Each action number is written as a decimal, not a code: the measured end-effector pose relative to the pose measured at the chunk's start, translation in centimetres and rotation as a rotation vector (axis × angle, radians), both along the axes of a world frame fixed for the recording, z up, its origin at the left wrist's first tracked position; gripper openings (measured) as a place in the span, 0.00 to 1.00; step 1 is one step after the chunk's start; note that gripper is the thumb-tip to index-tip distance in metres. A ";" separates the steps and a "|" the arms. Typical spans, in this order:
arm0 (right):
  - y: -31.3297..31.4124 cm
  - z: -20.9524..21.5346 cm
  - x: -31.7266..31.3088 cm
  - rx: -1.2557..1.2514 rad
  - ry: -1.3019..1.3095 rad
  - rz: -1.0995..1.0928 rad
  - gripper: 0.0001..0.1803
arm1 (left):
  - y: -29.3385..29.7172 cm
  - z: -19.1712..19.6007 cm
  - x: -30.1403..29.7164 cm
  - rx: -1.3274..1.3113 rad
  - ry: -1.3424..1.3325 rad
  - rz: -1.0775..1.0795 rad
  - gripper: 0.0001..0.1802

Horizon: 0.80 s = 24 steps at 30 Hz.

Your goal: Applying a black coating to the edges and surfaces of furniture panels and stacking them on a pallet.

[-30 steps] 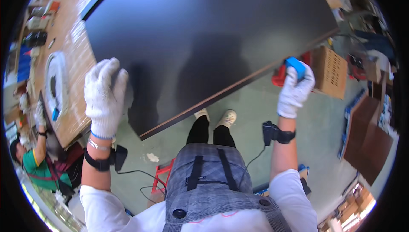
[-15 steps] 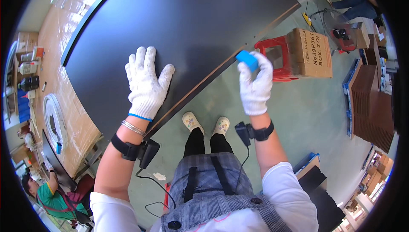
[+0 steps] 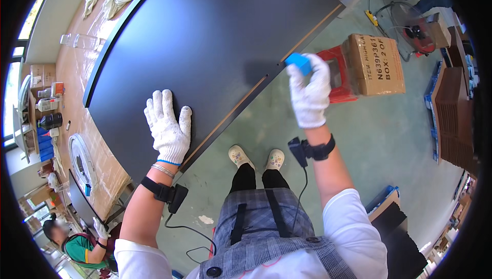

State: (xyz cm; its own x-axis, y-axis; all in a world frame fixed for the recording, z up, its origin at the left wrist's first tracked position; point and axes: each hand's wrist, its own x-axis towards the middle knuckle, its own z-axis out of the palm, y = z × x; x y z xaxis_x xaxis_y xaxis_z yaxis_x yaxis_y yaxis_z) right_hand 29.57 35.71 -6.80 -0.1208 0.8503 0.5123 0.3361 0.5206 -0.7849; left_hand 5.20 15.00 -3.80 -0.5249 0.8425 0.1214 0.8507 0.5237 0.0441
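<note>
A large dark panel (image 3: 205,38) is laid flat across a paper-covered worktable (image 3: 66,79), its near long edge overhanging toward the person's shoes (image 3: 256,157); that edge shows a pale raw core along its length. The panel is judged stiff, heavy and broad, with a smooth face likely to be slippery under cloth gloves; it would best be taken at its long edges rather than on the face, and its corners are judged easily chipped. The left hand (image 3: 168,128), in a white knit glove, is spread open and pressed palm-down on the panel just inside the near edge; nothing is gripped by it. The right hand (image 3: 310,94), also gloved, is closed around a small blue block (image 3: 299,64), which is held against the panel's near edge, farther along it than the left hand; beside that edge stand a red stool (image 3: 339,76) and a cardboard box (image 3: 376,64).
</note>
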 end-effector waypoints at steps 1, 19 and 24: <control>0.6 0.1 0.3 -0.106 -0.018 -0.050 0.21 | 0.0 0.0 0.0 0.011 -0.003 -0.008 0.34; 1.1 0.6 1.2 0.043 -0.052 0.110 0.22 | 0.2 0.3 0.0 -0.056 -0.017 0.004 0.35; 6.1 -0.5 2.7 0.006 -0.096 -0.020 0.22 | 0.1 0.4 -0.4 -0.073 -0.048 -0.031 0.36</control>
State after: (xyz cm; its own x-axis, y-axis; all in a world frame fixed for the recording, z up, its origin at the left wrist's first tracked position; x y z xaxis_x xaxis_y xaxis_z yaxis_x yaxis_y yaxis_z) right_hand 32.24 41.82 -7.32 -0.1522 0.8502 0.5040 0.4203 0.5172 -0.7456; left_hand 4.85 15.09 -3.36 -0.5025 0.8639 0.0349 0.8643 0.5008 0.0476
